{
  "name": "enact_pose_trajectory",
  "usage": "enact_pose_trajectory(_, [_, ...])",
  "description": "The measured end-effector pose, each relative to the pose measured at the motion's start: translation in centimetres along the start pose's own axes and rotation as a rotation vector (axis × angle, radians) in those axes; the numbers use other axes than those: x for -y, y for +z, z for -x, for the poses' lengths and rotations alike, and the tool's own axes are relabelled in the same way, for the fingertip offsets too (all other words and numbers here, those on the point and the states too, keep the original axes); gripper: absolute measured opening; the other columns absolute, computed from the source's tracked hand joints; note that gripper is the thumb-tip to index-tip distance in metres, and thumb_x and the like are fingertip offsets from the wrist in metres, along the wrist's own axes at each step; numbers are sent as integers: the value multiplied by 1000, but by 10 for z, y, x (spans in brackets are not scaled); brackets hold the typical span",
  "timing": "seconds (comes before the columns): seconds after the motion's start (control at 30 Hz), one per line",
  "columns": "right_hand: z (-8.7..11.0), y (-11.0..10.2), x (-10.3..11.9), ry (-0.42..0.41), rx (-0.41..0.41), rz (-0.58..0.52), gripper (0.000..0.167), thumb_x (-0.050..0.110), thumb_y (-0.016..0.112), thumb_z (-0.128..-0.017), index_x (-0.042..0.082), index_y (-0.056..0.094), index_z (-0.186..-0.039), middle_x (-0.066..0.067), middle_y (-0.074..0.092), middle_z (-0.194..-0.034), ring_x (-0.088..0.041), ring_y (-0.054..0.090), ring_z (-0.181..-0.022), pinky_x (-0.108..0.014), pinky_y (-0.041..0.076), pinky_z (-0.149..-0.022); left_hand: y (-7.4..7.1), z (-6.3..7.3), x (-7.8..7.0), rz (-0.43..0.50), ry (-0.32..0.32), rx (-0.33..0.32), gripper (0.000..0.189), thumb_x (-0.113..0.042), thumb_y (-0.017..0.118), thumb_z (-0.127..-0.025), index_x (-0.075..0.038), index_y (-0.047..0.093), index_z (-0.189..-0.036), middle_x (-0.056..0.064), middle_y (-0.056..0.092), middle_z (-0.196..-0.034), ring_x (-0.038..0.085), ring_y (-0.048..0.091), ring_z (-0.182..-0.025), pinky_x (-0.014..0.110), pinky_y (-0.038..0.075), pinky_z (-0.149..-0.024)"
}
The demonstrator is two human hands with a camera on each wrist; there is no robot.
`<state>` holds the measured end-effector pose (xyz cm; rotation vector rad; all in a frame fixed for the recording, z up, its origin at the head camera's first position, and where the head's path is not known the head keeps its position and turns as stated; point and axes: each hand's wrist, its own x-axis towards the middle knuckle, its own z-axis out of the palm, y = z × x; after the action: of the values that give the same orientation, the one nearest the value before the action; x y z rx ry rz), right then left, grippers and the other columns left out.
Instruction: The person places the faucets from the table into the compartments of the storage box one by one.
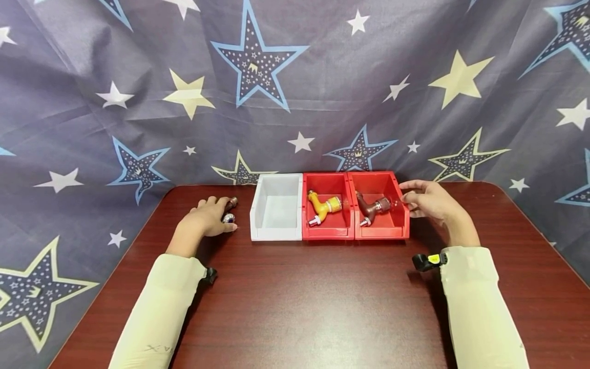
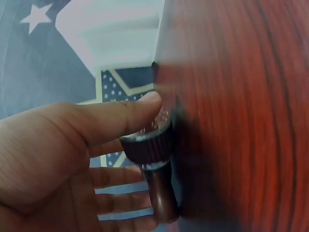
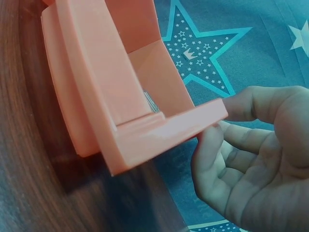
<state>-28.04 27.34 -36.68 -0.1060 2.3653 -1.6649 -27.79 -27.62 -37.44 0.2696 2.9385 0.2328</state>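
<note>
My left hand (image 1: 206, 218) is at the table's left side, around a dark brown water tap (image 2: 163, 193). In the left wrist view its thumb lies over the tap's ribbed knob, with the other fingers behind the body. My right hand (image 1: 430, 203) pinches the side wall of the right-hand red bin (image 1: 381, 233) between thumb and fingers. Inside that bin lies another brown tap (image 1: 371, 207). A yellow tap (image 1: 324, 206) rests in the middle red bin (image 1: 328, 233). At the left of the row, the white bin (image 1: 276, 234) has nothing in it.
The three bins stand side by side at the back of the dark wood table (image 1: 318, 297). Behind them hangs a grey curtain (image 1: 322, 61) with stars. Black wrist cameras show at both cuffs.
</note>
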Motion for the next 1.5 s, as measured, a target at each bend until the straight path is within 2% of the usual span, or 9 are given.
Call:
enact_pose_trajectory(0.17, [0, 1, 1, -9, -1, 12, 50, 3, 54, -100, -9, 41, -147, -13, 69, -107, -16, 67, -79, -34, 61, -74, -2, 2, 9, 46, 50, 3, 75, -34, 76, -91, 2, 41, -147, 32, 43, -136, 54, 44, -125, 67, 38, -104])
enact_pose_trajectory(0.4, [-1, -1, -1, -1, 2, 5, 50, 3, 53, -101, -9, 39, -148, -10, 69, -104, -16, 67, -79, -34, 61, -73, -6, 2, -2, 11, -5, 47, 82, -44, 71, -94, 7, 38, -150, 37, 38, -142, 58, 43, -129, 68, 38, -106])
enact_pose_trajectory(0.5, [-2, -2, -2, 4, 3, 2, 51, 3, 53, -101, -9, 39, -148, -9, 69, -104, -17, 67, -79, -34, 61, -73, -6, 2, -5, -10, -4, 57, 84, -44, 70, -95, 6, 36, -153, 37, 38, -143, 59, 44, -129, 67, 38, -106])
enact_pose_trajectory(0.7, [-1, -1, -2, -2, 4, 9, 50, 3, 53, -101, -9, 40, -148, -11, 69, -106, -15, 67, -79, -34, 61, -73, -3, 0, -2, -19, 86, 7, 60, -32, 75, -93, 0, 55, -140, 34, 41, -143, 56, 48, -123, 65, 41, -104])
enact_pose_trajectory(0.8, [0, -1, -1, -8, 1, 14, 49, 3, 54, -100, -9, 41, -146, -12, 70, -104, -16, 67, -78, -34, 61, -73, -1, -1, -2, -23, 100, -4, 49, -30, 76, -93, -2, 62, -131, 32, 42, -142, 54, 50, -122, 64, 42, -103])
enact_pose_trajectory(1.07, [0, -1, -1, -3, 4, -5, 50, 3, 53, -101, -9, 40, -148, -6, 70, -100, -14, 67, -78, -33, 61, -72, 0, -1, -14, -78, 79, -32, 47, -28, 76, -93, 0, 62, -129, 33, 46, -134, 56, 50, -117, 65, 45, -99])
enact_pose_trajectory(1.3, [-2, -2, -2, -2, 3, 3, 51, 3, 54, -101, -8, 39, -148, -7, 70, -103, -14, 67, -79, -34, 61, -73, 1, -2, -10, -120, 199, -98, 36, -6, 79, -85, -2, 68, -119, 23, 60, -116, 48, 54, -103, 57, 47, -94])
enact_pose_trajectory(1.37, [-2, -2, -2, 0, 2, 4, 51, 3, 54, -101, -8, 39, -148, -8, 70, -104, -14, 67, -79, -34, 61, -73, 1, -3, -11, -128, 211, -110, 36, -5, 79, -84, 0, 68, -118, 23, 61, -113, 47, 55, -101, 56, 47, -93])
enact_pose_trajectory(1.5, [-1, -2, -2, 2, 0, 5, 51, 4, 54, -101, -8, 39, -149, -9, 69, -106, -14, 66, -80, -33, 61, -74, 2, -4, -16, -149, 188, -104, 38, -4, 77, -85, 2, 66, -121, 26, 61, -114, 49, 55, -102, 56, 47, -94])
